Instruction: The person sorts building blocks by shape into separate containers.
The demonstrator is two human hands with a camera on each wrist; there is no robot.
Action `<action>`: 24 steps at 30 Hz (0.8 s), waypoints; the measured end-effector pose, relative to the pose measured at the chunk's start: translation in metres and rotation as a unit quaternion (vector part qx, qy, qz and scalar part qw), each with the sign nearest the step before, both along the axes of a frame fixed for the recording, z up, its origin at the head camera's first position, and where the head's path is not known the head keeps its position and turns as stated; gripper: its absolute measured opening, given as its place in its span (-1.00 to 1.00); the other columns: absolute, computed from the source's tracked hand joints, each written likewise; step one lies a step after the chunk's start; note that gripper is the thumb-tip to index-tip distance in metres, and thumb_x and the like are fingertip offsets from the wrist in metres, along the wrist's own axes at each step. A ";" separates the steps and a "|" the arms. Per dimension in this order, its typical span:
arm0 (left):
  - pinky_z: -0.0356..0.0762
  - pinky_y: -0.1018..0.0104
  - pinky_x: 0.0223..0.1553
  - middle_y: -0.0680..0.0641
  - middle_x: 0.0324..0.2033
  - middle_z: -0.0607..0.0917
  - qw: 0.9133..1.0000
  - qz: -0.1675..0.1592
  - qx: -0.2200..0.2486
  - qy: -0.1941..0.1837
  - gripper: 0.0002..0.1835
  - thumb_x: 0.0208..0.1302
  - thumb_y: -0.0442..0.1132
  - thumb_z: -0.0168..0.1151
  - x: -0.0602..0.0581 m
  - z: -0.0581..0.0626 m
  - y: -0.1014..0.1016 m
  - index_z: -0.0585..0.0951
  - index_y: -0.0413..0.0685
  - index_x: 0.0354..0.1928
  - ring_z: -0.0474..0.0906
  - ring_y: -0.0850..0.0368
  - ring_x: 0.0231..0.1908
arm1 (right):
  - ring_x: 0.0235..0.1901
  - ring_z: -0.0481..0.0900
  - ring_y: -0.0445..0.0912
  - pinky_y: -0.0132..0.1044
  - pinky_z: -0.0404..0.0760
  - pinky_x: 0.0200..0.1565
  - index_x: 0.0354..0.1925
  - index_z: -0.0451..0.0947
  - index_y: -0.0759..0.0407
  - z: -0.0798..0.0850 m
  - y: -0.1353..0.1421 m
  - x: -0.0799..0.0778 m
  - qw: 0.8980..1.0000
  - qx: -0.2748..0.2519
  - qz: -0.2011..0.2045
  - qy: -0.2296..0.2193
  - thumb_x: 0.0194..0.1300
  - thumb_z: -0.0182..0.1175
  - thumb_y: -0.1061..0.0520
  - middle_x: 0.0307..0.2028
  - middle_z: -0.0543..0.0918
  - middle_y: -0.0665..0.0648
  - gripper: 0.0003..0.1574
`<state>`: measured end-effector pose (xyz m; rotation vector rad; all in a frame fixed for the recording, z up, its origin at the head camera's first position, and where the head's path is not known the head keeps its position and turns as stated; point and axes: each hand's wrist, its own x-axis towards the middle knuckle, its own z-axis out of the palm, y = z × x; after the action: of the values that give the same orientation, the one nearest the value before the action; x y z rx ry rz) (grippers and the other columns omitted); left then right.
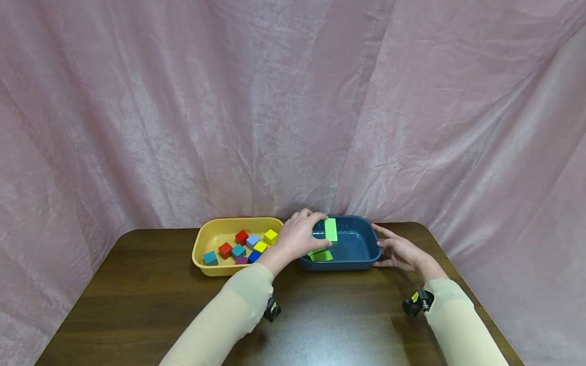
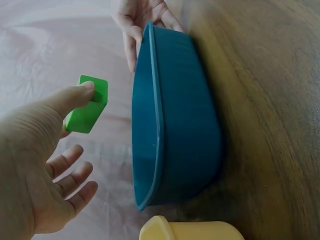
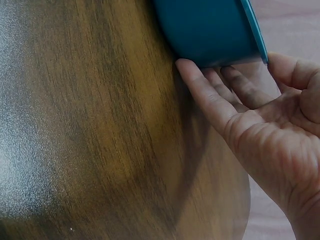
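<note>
My left hand (image 1: 298, 237) pinches a light green rectangular block (image 1: 330, 230) between thumb and fingertips, above the left part of a dark blue plastic bin (image 1: 350, 265). In the left wrist view the green block (image 2: 86, 117) sits clear of the bin's rim, and the other fingers are loosely spread. More green blocks (image 1: 322, 255) lie in the bin's left end, partly hidden by the hand. My right hand (image 1: 403, 253) touches the bin's right end with extended fingers. In the right wrist view its fingertips (image 3: 187, 66) rest against the outer wall, low down, with the thumb near the rim.
A yellow bin (image 1: 220, 271) stands left of the blue one, holding several small cubes: red (image 1: 225, 249), teal (image 1: 210, 258), yellow (image 1: 270, 236), blue and purple. Both are on a dark wooden table (image 1: 137, 295). A pink curtain (image 1: 229, 101) hangs behind the table's back edge.
</note>
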<state>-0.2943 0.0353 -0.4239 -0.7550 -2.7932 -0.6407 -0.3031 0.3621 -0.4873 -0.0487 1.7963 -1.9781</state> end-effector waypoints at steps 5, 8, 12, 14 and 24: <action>0.40 0.19 -0.09 0.07 -0.01 0.42 1.000 0.011 -0.012 -0.009 -0.23 -0.08 0.38 0.26 -0.003 -0.002 0.003 0.40 0.35 0.23 0.30 0.12 -0.09 | 0.25 0.16 0.29 0.31 0.33 0.02 0.45 -0.18 -0.24 0.000 -0.001 0.000 1.000 0.002 -0.003 0.000 0.43 -0.20 0.25 0.38 -0.08 0.32 -0.22; 0.40 0.19 -0.09 0.06 -0.01 0.43 0.999 0.020 -0.020 -0.019 -0.23 -0.09 0.37 0.27 -0.004 -0.005 0.006 0.41 0.35 0.22 0.31 0.12 -0.10 | 0.24 0.16 0.30 0.31 0.33 0.02 0.45 -0.18 -0.24 0.000 -0.001 0.000 1.000 0.004 -0.004 0.000 0.43 -0.20 0.25 0.37 -0.07 0.33 -0.22; 0.40 0.20 -0.09 0.05 -0.01 0.43 0.999 0.030 -0.029 -0.032 -0.24 -0.08 0.36 0.28 -0.005 -0.009 0.010 0.41 0.35 0.22 0.31 0.11 -0.11 | 0.22 0.21 0.27 0.30 0.34 0.02 0.45 -0.18 -0.24 0.001 -0.001 0.000 1.000 0.006 -0.006 0.000 0.43 -0.19 0.25 0.36 -0.04 0.33 -0.22; 0.40 0.21 -0.09 0.04 -0.02 0.43 0.998 0.033 -0.034 -0.033 -0.24 -0.08 0.35 0.29 -0.005 -0.011 0.011 0.42 0.34 0.22 0.30 0.11 -0.12 | 0.21 0.23 0.26 0.30 0.34 0.02 0.45 -0.18 -0.24 0.002 -0.001 0.000 1.000 0.008 -0.005 0.001 0.43 -0.19 0.25 0.36 -0.05 0.33 -0.22; 0.40 0.23 -0.11 0.04 -0.07 0.43 0.997 0.039 -0.059 -0.021 -0.25 -0.08 0.34 0.30 -0.004 -0.016 0.016 0.43 0.31 0.21 0.29 0.11 -0.15 | 0.20 0.26 0.23 0.29 0.34 0.02 0.45 -0.19 -0.25 0.000 0.000 0.000 1.000 0.008 -0.003 0.003 0.44 -0.19 0.24 0.36 -0.06 0.32 -0.22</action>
<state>-0.2986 0.0510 -0.4402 -0.6570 -2.9039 -0.4861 -0.3028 0.3623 -0.4872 -0.0446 1.8169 -1.9700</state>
